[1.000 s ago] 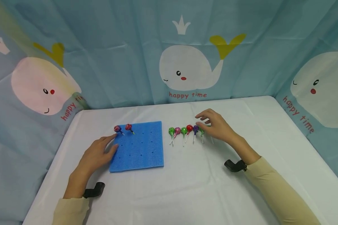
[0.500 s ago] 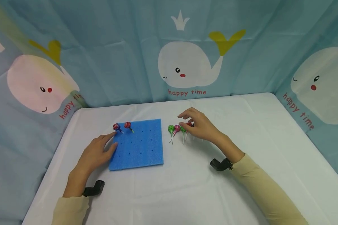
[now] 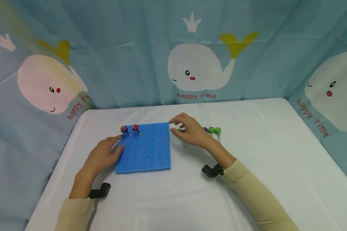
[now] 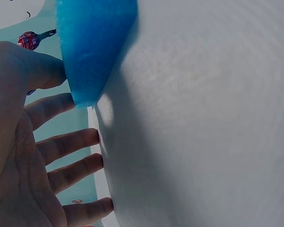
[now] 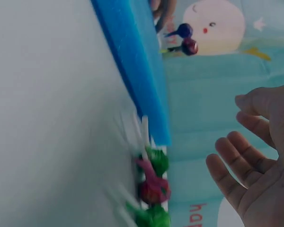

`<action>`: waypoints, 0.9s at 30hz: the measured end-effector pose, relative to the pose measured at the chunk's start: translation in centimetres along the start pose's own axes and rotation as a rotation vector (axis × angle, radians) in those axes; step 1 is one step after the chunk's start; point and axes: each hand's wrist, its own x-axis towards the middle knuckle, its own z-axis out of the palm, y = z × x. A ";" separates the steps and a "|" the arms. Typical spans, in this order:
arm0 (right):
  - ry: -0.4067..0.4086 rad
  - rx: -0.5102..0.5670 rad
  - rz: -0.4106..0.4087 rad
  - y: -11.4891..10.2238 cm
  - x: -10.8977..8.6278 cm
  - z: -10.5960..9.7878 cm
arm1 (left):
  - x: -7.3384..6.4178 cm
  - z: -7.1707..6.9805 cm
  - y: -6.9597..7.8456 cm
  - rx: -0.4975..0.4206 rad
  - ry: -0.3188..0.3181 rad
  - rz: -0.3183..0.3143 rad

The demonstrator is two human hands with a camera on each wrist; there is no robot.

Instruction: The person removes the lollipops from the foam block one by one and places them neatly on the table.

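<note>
My left hand (image 3: 102, 155) rests at the left edge of a blue foam board (image 3: 144, 149) dotted with small holes. Its thumb and forefinger touch the board, the other fingers spread apart. Two lollipops, one red and blue (image 3: 124, 129) and one red (image 3: 135, 127), stand stuck in the back row, leaning. Over a row of lollipops right of the board hovers my right hand (image 3: 191, 130), fingers loosely bent and holding nothing. It covers part of the row. A purple lollipop (image 3: 205, 129) and a green lollipop (image 3: 218, 130) show past it; a pink lollipop (image 5: 155, 190) appears in the right wrist view.
A white cloth (image 3: 162, 199) covers the table. Behind it hangs a blue curtain (image 3: 127, 73) printed with whales. Black wrist cameras sit on the left wrist (image 3: 100, 191) and right wrist (image 3: 212, 171).
My right hand has moved left along the lollipop row, from its right end to its left end near the board. The left hand stays at the board; the head view has shifted slightly.
</note>
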 end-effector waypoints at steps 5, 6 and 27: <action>0.004 0.006 -0.007 -0.3 0.8 1.0 | 0.2 0.0 0.2 0.003 -0.005 -0.002; 0.009 0.013 -0.011 -0.4 1.0 1.2 | 0.2 -0.1 0.2 0.004 -0.007 -0.004; -0.032 0.060 -0.040 -2.7 4.6 5.5 | 0.0 -0.2 0.4 0.008 -0.002 -0.014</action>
